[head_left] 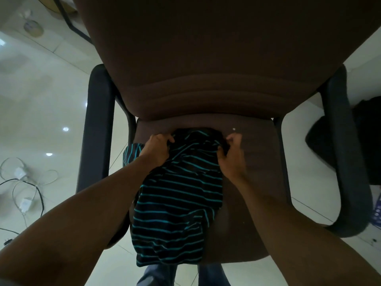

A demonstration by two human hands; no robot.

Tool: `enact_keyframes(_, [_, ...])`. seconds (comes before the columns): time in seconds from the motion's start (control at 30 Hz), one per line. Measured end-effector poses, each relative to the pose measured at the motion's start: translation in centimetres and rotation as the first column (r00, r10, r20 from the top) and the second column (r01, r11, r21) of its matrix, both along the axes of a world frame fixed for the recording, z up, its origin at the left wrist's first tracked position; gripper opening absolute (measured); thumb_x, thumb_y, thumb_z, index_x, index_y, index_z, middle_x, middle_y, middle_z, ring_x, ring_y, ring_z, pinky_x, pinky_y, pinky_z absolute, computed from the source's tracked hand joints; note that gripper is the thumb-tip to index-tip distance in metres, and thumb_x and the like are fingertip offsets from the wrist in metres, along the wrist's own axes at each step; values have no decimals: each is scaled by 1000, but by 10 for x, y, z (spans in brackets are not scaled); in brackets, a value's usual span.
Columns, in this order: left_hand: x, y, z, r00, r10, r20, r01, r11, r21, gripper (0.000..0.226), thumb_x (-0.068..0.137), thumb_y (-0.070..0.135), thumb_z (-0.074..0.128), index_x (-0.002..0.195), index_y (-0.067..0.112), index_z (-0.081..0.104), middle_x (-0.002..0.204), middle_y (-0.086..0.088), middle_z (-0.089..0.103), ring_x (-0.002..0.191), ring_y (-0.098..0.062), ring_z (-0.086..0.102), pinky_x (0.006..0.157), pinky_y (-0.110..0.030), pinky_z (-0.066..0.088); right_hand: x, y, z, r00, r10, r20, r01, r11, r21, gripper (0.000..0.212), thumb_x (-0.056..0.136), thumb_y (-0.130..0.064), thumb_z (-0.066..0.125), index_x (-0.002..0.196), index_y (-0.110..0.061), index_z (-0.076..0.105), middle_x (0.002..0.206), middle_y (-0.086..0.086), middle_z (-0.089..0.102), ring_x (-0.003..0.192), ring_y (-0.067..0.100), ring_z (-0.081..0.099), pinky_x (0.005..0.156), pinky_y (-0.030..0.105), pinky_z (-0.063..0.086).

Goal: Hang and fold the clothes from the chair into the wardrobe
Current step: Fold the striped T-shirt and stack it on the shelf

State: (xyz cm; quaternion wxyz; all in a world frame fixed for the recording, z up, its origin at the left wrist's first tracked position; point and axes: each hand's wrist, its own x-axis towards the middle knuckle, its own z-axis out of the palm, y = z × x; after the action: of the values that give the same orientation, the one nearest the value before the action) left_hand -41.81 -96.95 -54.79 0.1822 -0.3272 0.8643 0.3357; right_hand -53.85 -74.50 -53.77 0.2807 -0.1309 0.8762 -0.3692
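Obs., head view. A black shirt with teal stripes [179, 195] was found lying on the seat of the brown chair [257, 162]. Its upper edge was bunched near the foot of the chair's backrest, and its lower hem was draped over the seat's front edge. A striped part of the shirt was seen hanging off the seat's left side, beside the left armrest [97, 131].

The left hand [157, 148] was recorded on the shirt's upper left corner, with the fingers curled into the fabric and holding it. The right hand [231, 155] was recorded on the upper right corner, with the fabric pinched between thumb and curled fingers. Both forearms were extended over the seat from its front.

On the pale tiled floor [51, 110] left of the chair, loose cables and white adapters [24, 182] were noted. Right of the chair, beyond the right armrest [340, 141], a dark object [367, 141] was seen; what it was could not be told. Blue trouser legs [156, 273] were visible below the seat's front edge.
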Motion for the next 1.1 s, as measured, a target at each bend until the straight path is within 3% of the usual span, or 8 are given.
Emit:
enact_keyframes(0.2, [12, 4, 19, 996, -61, -58, 55, 994, -94, 55, 82, 1, 61, 133, 22, 59, 135, -10, 54, 117, -32, 56, 100, -40, 47, 2, 4, 4, 991, 135, -14, -134, 990, 34, 23, 98, -5, 54, 97, -18, 73, 74, -1, 65, 48, 6, 53, 43, 14, 37])
enact_keyframes(0.33, [24, 2, 49, 991, -111, -76, 109, 994, -27, 47, 84, 3, 61, 127, 21, 63, 130, -13, 54, 116, -32, 58, 103, -38, 46, 4, 10, 27, 985, 168, 28, -169, 985, 43, 26, 99, -6, 55, 101, -20, 78, 75, 8, 69, 44, 19, 50, 43, 33, 42])
enact_keyframes(0.43, [25, 1, 96, 976, -181, -125, 175, 983, -56, 35, 89, 5, 52, 118, 12, 70, 121, -12, 63, 107, -25, 62, 92, -21, 43, 0, 16, 65, 970, 244, 4, -243, 965, 97, 25, 103, -8, 51, 112, -15, 74, 89, 5, 53, 45, 12, 36, 41, 16, 31])
enact_keyframes(0.57, [26, -8, 169, 954, -232, -191, 217, 971, -98, 43, 88, 0, 54, 126, 15, 65, 129, -10, 60, 115, -28, 59, 98, -31, 46, -8, 25, 136, 954, 280, -104, -266, 955, 130, 29, 100, -12, 58, 127, -12, 66, 118, 10, 44, 77, 8, 50, 76, 14, 41])
enact_keyframes(0.7, [23, -11, 262, 925, -294, -241, 252, 949, -188, 43, 93, 6, 57, 135, 16, 57, 135, -6, 53, 122, -25, 52, 104, -31, 38, -15, 41, 221, 934, 310, -175, -294, 949, 111, 36, 97, -6, 59, 132, -13, 63, 110, 4, 40, 97, 14, 44, 105, 29, 40])
enact_keyframes(0.87, [17, -18, 392, 861, -386, -332, 257, 893, -370, 41, 92, 10, 60, 133, 18, 57, 129, -6, 54, 118, -25, 54, 102, -34, 42, -32, 59, 353, 865, 365, -344, -328, 931, 163, 34, 98, -2, 55, 124, -19, 69, 105, 2, 46, 94, 18, 49, 95, 27, 43])
enact_keyframes(1.03, [12, -22, 524, 770, -467, -435, 205, 826, -525, 42, 94, 7, 59, 134, 20, 57, 130, -2, 54, 120, -22, 52, 105, -35, 42, -58, 69, 498, 792, 300, -531, -240, 954, 181, 47, 86, 11, 51, 68, -25, 76, 87, 5, 72, 69, 18, 61, 69, 29, 52])
enact_keyframes(1.1, [11, -22, 572, 740, -495, -457, 174, 795, -581, 44, 94, 8, 58, 135, 23, 55, 127, 0, 55, 117, -21, 53, 104, -35, 43, -63, 71, 552, 763, 261, -591, -241, 964, 113, 39, 90, 7, 56, 78, -22, 80, 90, -1, 72, 75, 13, 63, 72, 16, 51])
